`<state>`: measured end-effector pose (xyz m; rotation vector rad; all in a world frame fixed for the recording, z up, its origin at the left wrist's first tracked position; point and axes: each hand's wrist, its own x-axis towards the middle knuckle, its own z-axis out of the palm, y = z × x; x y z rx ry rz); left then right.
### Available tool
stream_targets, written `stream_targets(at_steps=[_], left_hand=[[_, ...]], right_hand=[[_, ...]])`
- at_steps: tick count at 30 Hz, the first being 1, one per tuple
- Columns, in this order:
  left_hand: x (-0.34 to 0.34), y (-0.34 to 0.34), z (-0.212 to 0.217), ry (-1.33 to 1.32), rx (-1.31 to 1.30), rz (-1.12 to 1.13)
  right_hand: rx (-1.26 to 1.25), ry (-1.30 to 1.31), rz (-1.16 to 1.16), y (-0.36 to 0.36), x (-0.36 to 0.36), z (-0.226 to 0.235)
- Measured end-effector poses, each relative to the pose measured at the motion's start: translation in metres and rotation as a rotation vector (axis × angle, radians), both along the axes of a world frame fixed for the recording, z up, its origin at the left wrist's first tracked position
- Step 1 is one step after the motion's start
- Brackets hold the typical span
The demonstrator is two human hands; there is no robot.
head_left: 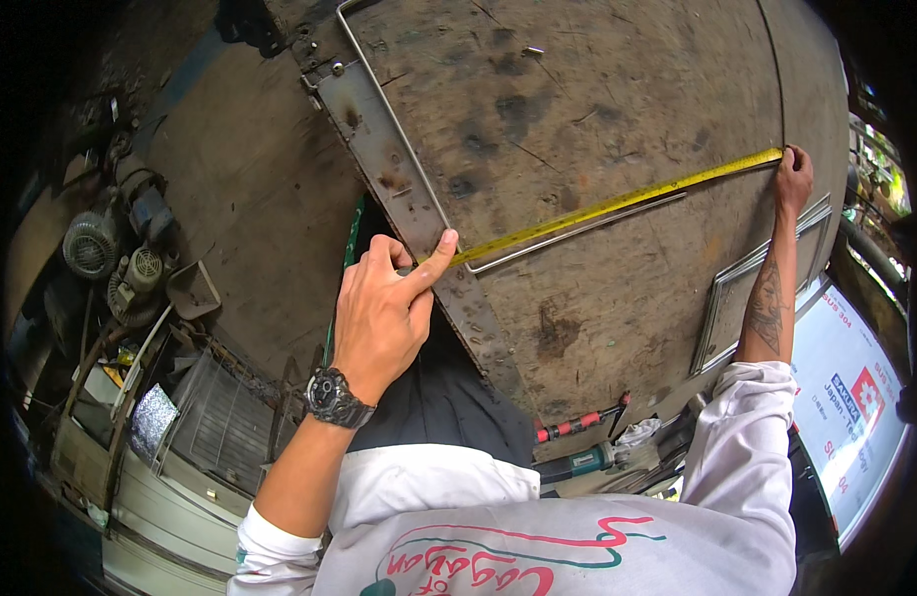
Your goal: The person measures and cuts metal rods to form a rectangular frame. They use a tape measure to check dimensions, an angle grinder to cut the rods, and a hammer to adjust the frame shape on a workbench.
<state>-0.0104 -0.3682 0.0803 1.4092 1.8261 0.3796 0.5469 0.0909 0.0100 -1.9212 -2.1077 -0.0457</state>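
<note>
A yellow tape measure blade (617, 204) stretches across the worn wooden tabletop (577, 109). My left hand (384, 318), with a black watch on its wrist, holds the near-left end of the blade at the edge of a flat metal strip (374, 139). One digit presses beside the blade while the other fingers curl. Far to the right, my right hand (794, 177) grips the blade's other end; its fingers are partly hidden. A thin bent metal rod (587, 228) lies just below the blade, and another rod length (404, 134) runs up along the strip, the corner partly covered by my left hand.
Thin metal frames (721, 308) lie at the right edge, by a printed white sheet (855, 407). A teal power tool (587, 462) and a red-and-black tool (577, 427) sit near my body. Motors (91, 243), a dustpan (193, 290) and a wire rack (220, 417) crowd the left.
</note>
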Motion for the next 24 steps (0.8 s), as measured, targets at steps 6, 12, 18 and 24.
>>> stream_targets(at_steps=[6,12,18,24], left_hand=[[0.0011,-0.0018,-0.0026,0.004,0.033,0.026],[0.0013,-0.0017,-0.0025,0.037,0.03,-0.002],[0.0044,0.0001,-0.0014,0.065,0.045,0.049],[0.0078,0.0036,0.0015,0.06,0.049,0.121]], right_hand=[[-0.003,-0.033,-0.001,0.0028,0.0018,0.0002],[-0.005,-0.009,-0.018,0.0033,0.0035,-0.0015],[0.007,-0.014,0.007,0.0057,0.0064,-0.0021],[0.058,0.007,0.023,0.0044,0.0085,-0.0071]])
